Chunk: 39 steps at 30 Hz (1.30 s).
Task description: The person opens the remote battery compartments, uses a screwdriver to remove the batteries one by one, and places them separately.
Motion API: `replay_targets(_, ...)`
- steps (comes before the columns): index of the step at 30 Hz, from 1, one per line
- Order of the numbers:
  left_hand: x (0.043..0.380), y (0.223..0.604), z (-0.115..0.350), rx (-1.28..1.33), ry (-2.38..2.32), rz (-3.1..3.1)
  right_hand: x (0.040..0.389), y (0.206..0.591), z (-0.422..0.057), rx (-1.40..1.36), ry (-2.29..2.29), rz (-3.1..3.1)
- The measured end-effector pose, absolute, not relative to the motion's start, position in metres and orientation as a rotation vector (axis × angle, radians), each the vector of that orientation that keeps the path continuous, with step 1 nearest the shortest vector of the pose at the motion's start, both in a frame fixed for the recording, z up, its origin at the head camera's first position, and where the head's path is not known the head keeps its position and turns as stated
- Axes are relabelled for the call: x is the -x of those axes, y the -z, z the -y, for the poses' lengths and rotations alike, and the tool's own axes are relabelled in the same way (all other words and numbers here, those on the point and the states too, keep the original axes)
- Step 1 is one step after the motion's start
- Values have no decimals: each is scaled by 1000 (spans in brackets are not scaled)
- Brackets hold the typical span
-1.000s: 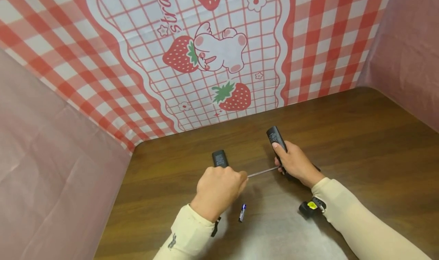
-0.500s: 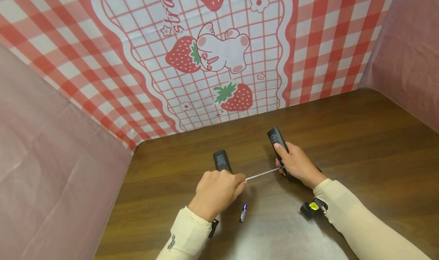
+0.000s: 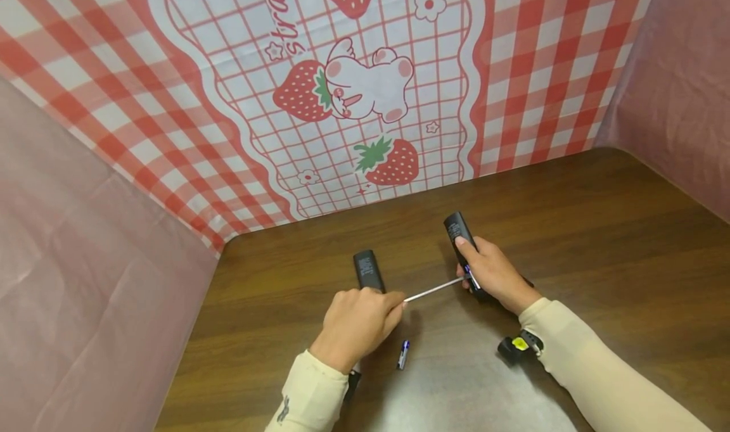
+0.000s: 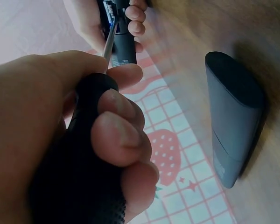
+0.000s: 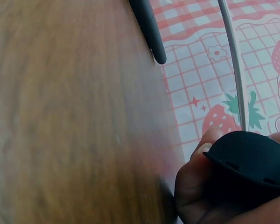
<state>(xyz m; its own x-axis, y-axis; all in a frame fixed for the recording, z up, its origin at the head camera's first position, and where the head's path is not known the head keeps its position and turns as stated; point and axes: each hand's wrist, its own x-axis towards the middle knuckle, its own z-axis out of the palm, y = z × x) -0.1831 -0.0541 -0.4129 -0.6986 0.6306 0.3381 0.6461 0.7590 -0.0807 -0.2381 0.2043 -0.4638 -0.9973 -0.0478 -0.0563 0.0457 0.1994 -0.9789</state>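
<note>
My left hand (image 3: 360,323) grips the black handle of a screwdriver (image 4: 84,154), its thin metal shaft pointing right. The shaft's tip is at the open battery compartment of a black remote control (image 3: 457,228), where a blue and white battery (image 3: 471,278) shows. My right hand (image 3: 496,268) holds this remote, thumb along its printed back. In the right wrist view the remote's end (image 5: 249,156) hides part of the fingers, with the screwdriver shaft (image 5: 235,60) behind it. A second black remote (image 3: 367,270) lies just beyond my left hand, partly covered by it in the head view.
A loose blue and white battery (image 3: 403,355) lies on the wooden table (image 3: 274,280) in front of my hands. A strawberry-print cloth (image 3: 388,159) hangs at the back, and pink cloth walls (image 3: 97,254) stand at both sides.
My left hand has drawn slightly left and nearer with the screwdriver. The battery in the held remote has come into sight. My right hand has hardly moved.
</note>
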Motion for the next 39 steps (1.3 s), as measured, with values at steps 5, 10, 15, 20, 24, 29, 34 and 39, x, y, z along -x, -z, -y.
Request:
replay_targets(5,183,414,57,977,66,2628,236,462,-202,30,1912,-2416)
replay_targets(10,184,415,60,985,72,2635,235,461,-200,42,1883,-2471)
replay_targets(15,184,414,61,991,87,2641,235,460,-200,45,1865,-2492)
replay_targets(20,186,414,62,991,106,2644,235,461,-200,45,1855,-2511)
replay_targets(24,186,415,63,992,120,2635,235,462,-201,45,1825,-2555)
replay_targets(29,186,414,64,989,119,2636,236,462,-200,46,1787,-2606)
replay_targets(34,185,414,64,989,114,2628,236,462,-201,43,1769,-2625)
replay_targets(39,185,414,65,973,101,2643,236,463,-201,45,1737,-2670)
